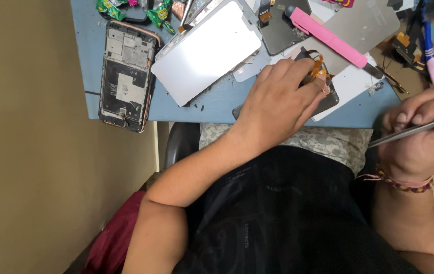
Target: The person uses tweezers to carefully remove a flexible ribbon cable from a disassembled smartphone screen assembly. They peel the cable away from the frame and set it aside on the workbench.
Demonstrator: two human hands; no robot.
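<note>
My left hand rests palm down on a dark phone screen panel at the near edge of the blue table. Its fingers press the panel beside an orange flex cable. My right hand is off the table's right corner, closed around thin metal tweezers that point left toward the panel. A braided thread band circles my right wrist.
An opened phone frame with bare circuitry lies at the table's left end. Beside it leans a white backlight sheet. A pink-handled tool, a grey metal plate and small loose parts crowd the back right.
</note>
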